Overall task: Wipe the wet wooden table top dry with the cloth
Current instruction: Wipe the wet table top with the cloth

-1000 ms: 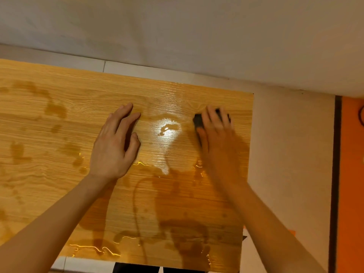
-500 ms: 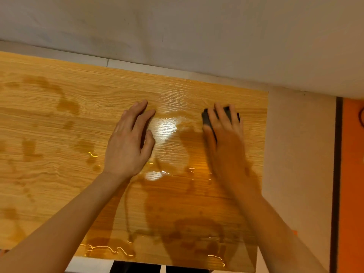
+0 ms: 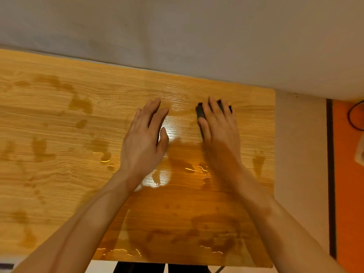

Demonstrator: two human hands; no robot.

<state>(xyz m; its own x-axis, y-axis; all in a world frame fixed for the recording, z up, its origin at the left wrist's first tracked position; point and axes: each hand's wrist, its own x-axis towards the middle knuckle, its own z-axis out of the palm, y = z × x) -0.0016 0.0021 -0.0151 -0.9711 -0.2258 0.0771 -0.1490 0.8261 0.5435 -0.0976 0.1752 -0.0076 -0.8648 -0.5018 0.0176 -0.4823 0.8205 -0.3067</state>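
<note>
Since a second ago, our right hand (image 3: 219, 128) has barely shifted the small dark cloth (image 3: 201, 111) on the wet, light wooden table top (image 3: 59, 134). It lies far right, mostly hidden under flat, straight fingers. Our left hand (image 3: 144, 139) rests open beside it, puddles nearer.

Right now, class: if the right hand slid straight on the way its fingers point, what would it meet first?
The right hand, pressing the dark cloth, points at the table far edge. Only bare wood lies ahead, then probably the grey wall; any gap between is unclear.
</note>
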